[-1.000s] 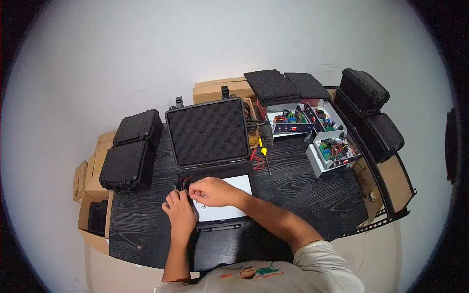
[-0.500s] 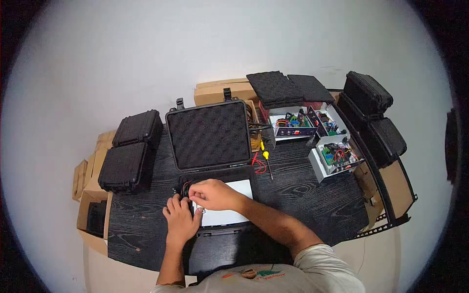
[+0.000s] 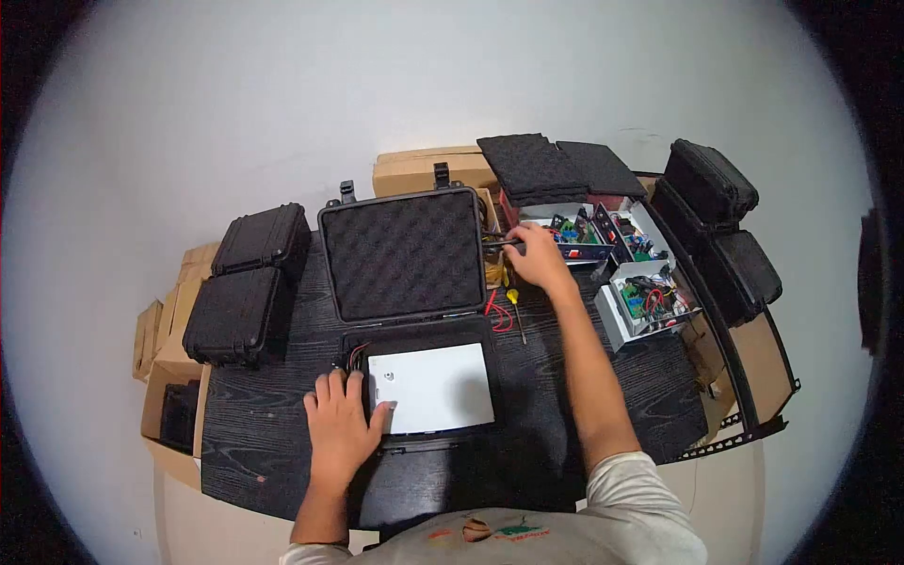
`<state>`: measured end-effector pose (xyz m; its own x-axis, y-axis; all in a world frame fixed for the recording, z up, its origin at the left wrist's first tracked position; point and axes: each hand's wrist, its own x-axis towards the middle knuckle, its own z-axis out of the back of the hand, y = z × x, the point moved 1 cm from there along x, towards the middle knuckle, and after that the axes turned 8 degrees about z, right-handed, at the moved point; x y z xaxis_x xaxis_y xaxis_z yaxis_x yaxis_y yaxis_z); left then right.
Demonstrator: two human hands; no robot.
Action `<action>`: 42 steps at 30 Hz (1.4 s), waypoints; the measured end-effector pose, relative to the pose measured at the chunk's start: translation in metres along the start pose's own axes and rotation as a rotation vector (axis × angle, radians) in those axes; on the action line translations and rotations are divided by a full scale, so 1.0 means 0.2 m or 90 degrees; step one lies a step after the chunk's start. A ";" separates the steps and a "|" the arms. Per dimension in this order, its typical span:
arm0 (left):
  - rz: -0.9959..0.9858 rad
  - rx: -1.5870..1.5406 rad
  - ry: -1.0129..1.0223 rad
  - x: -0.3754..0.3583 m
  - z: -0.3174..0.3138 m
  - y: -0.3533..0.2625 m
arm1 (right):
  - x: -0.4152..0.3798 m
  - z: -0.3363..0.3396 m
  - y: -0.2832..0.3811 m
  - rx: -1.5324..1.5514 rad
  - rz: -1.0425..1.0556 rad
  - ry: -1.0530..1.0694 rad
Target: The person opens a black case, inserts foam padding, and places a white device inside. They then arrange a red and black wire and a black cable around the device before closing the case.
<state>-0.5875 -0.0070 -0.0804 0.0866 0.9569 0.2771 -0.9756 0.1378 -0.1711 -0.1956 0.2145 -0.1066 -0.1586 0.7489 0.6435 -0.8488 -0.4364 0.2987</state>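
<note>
An open black case with a foam-lined lid (image 3: 405,256) stands on the dark table. In its lower half lies a white panel (image 3: 433,391), with dark and red wires (image 3: 356,356) at its left edge. My left hand (image 3: 341,424) rests with spread fingers on the case's left front corner, its thumb at the panel's edge. To the right of the lid, my right hand (image 3: 535,254) has its fingers closed on a black cable (image 3: 499,242), beside an open cardboard box (image 3: 493,273).
White housings with circuit boards (image 3: 650,299) stand at the right, foam sheets (image 3: 556,169) behind them. Closed black cases (image 3: 235,315) are stacked at the left, others (image 3: 711,184) at the far right. A yellow screwdriver (image 3: 514,299) and red leads (image 3: 499,315) lie mid-table.
My right hand has left the wires at the panel's left edge and moved right and away to the black cable. My left hand has shifted slightly left and stays at the case.
</note>
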 end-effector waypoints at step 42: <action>-0.111 -1.021 0.082 0.49 -0.12 0.01 | -0.20 0.27 0.75 0.789 -0.057 0.198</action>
<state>-0.5754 0.0939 -0.0755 0.2638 0.9047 0.3347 0.2438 0.2732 -0.9306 -0.2903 0.0924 -0.0489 -0.3782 0.8111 0.4461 0.1461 -0.4236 0.8940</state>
